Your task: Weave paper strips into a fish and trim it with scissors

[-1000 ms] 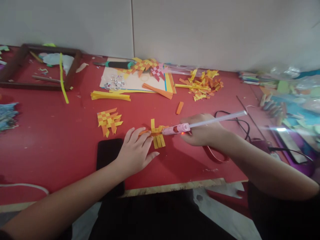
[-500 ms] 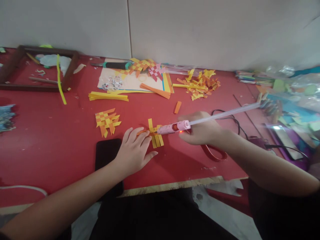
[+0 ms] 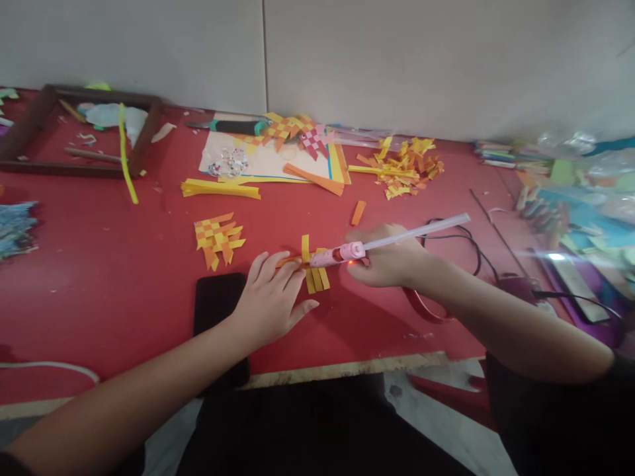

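My right hand (image 3: 387,259) grips a pink hot glue gun (image 3: 342,254) with a clear glue stick (image 3: 417,231) sticking out behind it. Its nozzle touches a small piece woven from yellow and orange paper strips (image 3: 312,268) on the red table (image 3: 124,264). My left hand (image 3: 270,297) lies flat, fingers spread, pressing down the left end of that piece. A second woven paper piece (image 3: 217,239) lies a little to the left.
A black phone (image 3: 215,311) lies under my left wrist. Red-handled scissors (image 3: 426,311) and a black cord (image 3: 461,241) are under my right arm. Paper strips (image 3: 221,190), scraps (image 3: 404,168), a card sheet (image 3: 262,158), a wooden frame (image 3: 74,132) and craft supplies (image 3: 570,192) crowd the back and right.
The glue gun has slid slightly left over the woven piece and its glue stick has tilted lower. My left hand stays put.
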Demonstrator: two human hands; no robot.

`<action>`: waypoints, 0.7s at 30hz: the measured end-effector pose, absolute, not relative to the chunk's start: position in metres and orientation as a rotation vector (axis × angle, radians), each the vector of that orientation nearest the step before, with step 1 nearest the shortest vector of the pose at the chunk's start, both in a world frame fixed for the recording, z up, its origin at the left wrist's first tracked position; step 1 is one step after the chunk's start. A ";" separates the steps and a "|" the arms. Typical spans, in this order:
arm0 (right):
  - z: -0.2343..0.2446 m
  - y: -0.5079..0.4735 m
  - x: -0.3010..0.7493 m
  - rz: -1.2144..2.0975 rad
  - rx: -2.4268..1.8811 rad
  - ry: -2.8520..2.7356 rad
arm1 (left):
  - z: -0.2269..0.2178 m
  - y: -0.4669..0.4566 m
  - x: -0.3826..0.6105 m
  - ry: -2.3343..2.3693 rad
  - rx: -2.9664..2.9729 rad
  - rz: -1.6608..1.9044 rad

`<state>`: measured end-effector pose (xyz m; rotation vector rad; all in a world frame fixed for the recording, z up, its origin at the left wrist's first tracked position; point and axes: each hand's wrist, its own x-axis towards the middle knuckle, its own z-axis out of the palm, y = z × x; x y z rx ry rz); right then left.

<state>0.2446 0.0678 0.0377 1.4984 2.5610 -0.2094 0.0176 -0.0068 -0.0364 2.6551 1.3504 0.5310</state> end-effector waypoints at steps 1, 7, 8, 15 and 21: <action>0.038 0.068 0.244 -0.209 1.494 2.556 | -0.036 -0.007 0.018 1.349 2.656 0.531; 0.039 0.069 0.243 -0.195 1.468 2.577 | -0.036 -0.007 0.017 1.352 2.647 0.539; 0.039 0.069 0.243 -0.185 1.465 2.587 | -0.037 -0.007 0.017 1.351 2.645 0.544; 0.042 0.067 0.241 -0.159 1.481 2.571 | -0.038 -0.007 0.017 1.343 2.639 0.569; 0.045 0.068 0.237 -0.112 1.415 2.569 | -0.038 -0.007 0.018 1.346 2.635 0.577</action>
